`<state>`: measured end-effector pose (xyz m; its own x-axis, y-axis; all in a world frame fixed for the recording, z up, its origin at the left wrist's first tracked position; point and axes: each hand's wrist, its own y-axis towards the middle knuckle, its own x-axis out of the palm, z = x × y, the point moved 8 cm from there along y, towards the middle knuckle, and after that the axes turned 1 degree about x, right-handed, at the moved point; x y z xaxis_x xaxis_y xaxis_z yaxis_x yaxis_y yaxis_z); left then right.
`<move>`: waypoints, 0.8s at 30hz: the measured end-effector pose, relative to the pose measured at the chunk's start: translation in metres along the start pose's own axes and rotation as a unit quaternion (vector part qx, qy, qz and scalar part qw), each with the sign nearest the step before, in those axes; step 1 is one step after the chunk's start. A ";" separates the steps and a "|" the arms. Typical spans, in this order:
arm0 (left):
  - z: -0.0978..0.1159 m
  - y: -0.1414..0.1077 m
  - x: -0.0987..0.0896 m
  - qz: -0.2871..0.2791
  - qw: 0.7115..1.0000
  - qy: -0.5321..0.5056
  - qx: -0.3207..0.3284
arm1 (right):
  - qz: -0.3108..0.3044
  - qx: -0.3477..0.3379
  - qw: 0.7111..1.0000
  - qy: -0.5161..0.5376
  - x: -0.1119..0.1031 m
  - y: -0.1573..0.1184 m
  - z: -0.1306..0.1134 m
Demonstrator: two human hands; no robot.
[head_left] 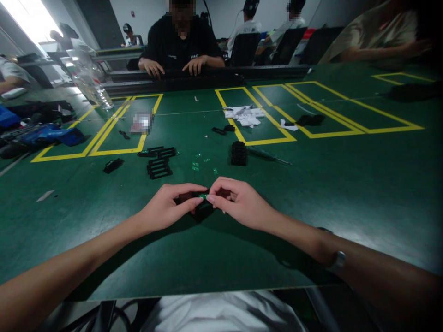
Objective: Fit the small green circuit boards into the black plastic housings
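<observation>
- Dim overall; blown-out white light (32, 23) at upper left.
- Pale glare on the smooth green counter (374, 230), right and left.
- Soft shadows beneath the bare hands (169, 203).
- Clear plastic bottle (102, 94) smeared, edges stretched, right border nearly black.
- Small glossy green piece (202, 197) too soft for detail.
- Coarse pixel blocks in places.

The table (346, 184) looked smooth and faintly glossy.
The frames (238, 154) looked like matt plastic, the chips (195, 167) shiny, the bottle (101, 95) glossy plastic, the paper (247, 115) creased, the bracelet (341, 259) metallic and bright.
</observation>
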<state>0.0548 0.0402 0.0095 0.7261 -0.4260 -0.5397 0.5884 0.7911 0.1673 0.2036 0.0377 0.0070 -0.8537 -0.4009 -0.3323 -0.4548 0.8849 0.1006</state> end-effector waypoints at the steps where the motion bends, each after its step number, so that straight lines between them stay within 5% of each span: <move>1: 0.000 0.000 0.001 -0.001 1.000 -0.006 -0.005 | 0.000 0.000 1.000 -0.002 0.000 0.000 0.000; 24: -0.006 0.001 0.003 0.006 0.999 -0.046 -0.027 | 0.011 -0.033 0.996 -0.088 -0.002 -0.001 -0.006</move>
<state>0.0552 0.0426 0.0028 0.7634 -0.4534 -0.4600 0.5619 0.8175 0.1267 0.2043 0.0360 0.0129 -0.8083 -0.3297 -0.4878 -0.4576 0.8731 0.1683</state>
